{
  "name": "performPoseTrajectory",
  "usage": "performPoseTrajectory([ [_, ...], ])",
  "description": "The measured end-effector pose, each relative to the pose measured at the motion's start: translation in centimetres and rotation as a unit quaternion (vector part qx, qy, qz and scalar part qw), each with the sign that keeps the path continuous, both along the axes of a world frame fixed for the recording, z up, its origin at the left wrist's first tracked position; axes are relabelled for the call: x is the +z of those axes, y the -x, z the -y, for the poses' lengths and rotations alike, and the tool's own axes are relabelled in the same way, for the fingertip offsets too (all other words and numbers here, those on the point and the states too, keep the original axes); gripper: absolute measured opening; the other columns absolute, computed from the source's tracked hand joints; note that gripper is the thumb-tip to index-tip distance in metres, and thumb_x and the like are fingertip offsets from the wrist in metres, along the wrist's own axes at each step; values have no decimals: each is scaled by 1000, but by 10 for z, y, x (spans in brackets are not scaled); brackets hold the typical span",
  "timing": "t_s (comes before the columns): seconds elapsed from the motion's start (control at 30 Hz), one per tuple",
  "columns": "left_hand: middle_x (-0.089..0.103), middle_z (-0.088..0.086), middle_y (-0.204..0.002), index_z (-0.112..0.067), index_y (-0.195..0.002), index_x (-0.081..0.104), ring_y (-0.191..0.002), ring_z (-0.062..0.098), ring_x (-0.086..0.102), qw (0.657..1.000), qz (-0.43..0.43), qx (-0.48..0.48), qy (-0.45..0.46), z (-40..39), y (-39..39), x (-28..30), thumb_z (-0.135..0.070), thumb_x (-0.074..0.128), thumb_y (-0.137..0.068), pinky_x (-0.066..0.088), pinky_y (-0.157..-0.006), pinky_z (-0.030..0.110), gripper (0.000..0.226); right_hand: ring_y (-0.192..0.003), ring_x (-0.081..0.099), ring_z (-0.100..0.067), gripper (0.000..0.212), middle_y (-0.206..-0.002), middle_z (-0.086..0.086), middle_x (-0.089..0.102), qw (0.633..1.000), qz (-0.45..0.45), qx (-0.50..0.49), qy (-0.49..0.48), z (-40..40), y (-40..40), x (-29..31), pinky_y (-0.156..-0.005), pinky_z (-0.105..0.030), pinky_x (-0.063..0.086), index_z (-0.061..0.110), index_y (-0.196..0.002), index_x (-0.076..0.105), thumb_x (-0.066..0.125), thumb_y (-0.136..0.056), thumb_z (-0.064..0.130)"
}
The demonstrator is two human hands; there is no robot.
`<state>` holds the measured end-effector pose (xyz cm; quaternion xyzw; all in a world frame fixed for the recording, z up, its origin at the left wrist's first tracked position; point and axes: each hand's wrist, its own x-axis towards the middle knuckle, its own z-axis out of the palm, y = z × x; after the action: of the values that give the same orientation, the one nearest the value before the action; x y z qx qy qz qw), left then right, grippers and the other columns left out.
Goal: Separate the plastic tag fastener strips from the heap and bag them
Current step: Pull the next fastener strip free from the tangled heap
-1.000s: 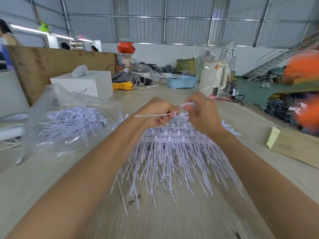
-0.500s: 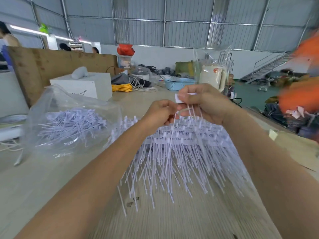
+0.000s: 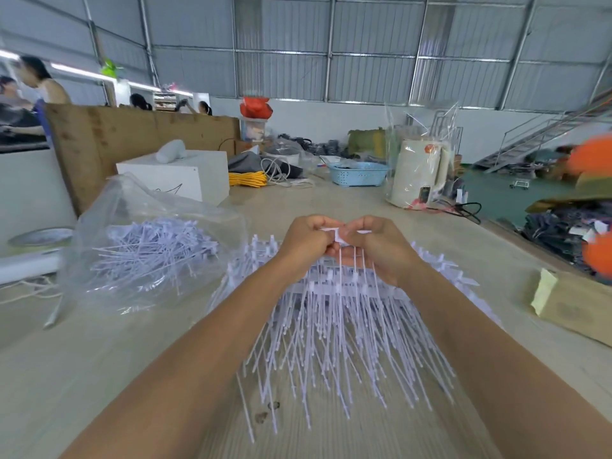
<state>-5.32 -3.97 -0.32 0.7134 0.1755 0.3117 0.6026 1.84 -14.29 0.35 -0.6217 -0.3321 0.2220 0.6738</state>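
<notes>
The left hand (image 3: 306,241) and the right hand (image 3: 381,248) met above the middle of the table (image 3: 99,376), knuckles nearly touching. Both had their fingers curled and pinched the white head end of a fastener strip (image 3: 338,236) between them, the left from one side and the right from the other. A few thin stems of that strip hung straight down past the right palm (just how many was hard to count through the blur).

Directly beneath the hands lay the heap of fastener strips (image 3: 337,326), a pale lilac-white mass whose stems fanned toward the near edge of the table, with the connecting bars running crosswise just under the wrists. Both forearms reached in from the bottom corners and framed the heap.

To the left of the heap, just beside it, sat a clear plastic bag (image 3: 142,226), crumpled and lying on its side, with a pile of loose fasteners (image 3: 155,250) already inside.

Farther off on the table stood a white box (image 3: 185,177), a coil of yellow cord (image 3: 246,178) next to it, a light blue basket (image 3: 359,173), and a cream kettle (image 3: 419,173) wrapped in clear film. At the right edge lay a cardboard piece (image 3: 576,303) with a yellow strip at its end. A brown board (image 3: 132,134) stood upright behind the box, and people were visible beyond it.
</notes>
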Motion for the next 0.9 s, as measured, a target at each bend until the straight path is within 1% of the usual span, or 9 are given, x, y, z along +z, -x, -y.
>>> performPoseTrajectory([
  [0.17, 61, 9, -65, -4, -110, 54, -46, 8, 56, 1000, 1, 27, 7, -5, 0, -5, 8, 55, -84, 48, -48, 18, 29, -50, 55, -16, 18, -66, -9, 59, 999, 37, -9, 8, -7, -8, -4, -50, -21, 49, 3, -109, 59, 60, -91, 6],
  [0.23, 61, 12, -68, -4, -114, 48, -49, 13, 56, 998, 15, 27, 49, -7, 1, -7, 8, 57, -83, 53, -55, 23, 35, -48, 52, -13, 13, -61, -7, 57, 998, 56, 10, 22, -8, -10, -5, -47, -18, 45, 6, -104, 64, 58, -92, 8],
  [0.33, 65, 12, -66, -9, -111, 40, -54, 19, 60, 992, 48, 28, 117, -11, 1, -9, 7, 62, -81, 56, -74, 35, 40, -55, 57, -8, 13, -66, -2, 65, 997, 71, 28, 31, -13, -8, -5, -50, -17, 46, 15, -90, 70, 58, -93, 12],
  [0.4, 66, 12, -68, -12, -109, 38, -58, 21, 62, 988, 56, 29, 141, -13, 1, -8, 6, 62, -81, 55, -81, 39, 41, -60, 58, -10, 14, -69, -3, 66, 994, 98, 30, 46, -16, -7, -3, -52, -18, 46, 12, -89, 71, 58, -93, 12],
  [0.5, 65, 13, -74, -12, -107, 37, -61, 22, 63, 982, 77, 23, 172, -13, 3, -6, 2, 57, -87, 57, -72, 33, 32, -61, 51, -20, 11, -73, -14, 62, 995, 98, -1, 37, -21, -4, -1, -52, -22, 42, 5, -86, 68, 59, -92, 9],
  [0.6, 63, 13, -78, -11, -107, 38, -64, 20, 61, 977, 98, 15, 188, -9, 5, -1, -4, 57, -90, 54, -63, 26, 26, -51, 44, -17, 16, -65, -10, 55, 997, 40, -59, -16, -26, -4, 2, -52, -26, 38, 10, -76, 64, 60, -90, 6],
  [0.73, 65, 15, -97, -7, -119, 43, -76, 25, 65, 981, -5, -96, 168, 5, 16, 3, 1, 62, -85, 56, -71, 32, 40, -52, 45, -13, 18, -61, -3, 54, 992, -16, -106, -64, -30, -5, 10, -52, -25, 41, 13, -72, 63, 62, -89, 7],
  [0.8, 66, 17, -94, -7, -123, 41, -78, 27, 68, 970, -33, -173, 166, 16, 19, 2, 8, 60, -84, 57, -76, 36, 46, -53, 47, -10, 18, -62, 1, 56, 988, 21, -144, -56, -29, -6, 14, -51, -22, 42, 16, -72, 63, 63, -89, 9],
  [0.9, 67, 16, -85, -3, -123, 40, -67, 25, 68, 964, -27, -211, 157, 31, 17, -2, 11, 59, -84, 58, -72, 35, 47, -57, 55, -10, 8, -68, 1, 61, 976, 105, -185, -40, -28, -8, 18, -56, -24, 49, 10, -84, 66, 61, -90, 11],
])
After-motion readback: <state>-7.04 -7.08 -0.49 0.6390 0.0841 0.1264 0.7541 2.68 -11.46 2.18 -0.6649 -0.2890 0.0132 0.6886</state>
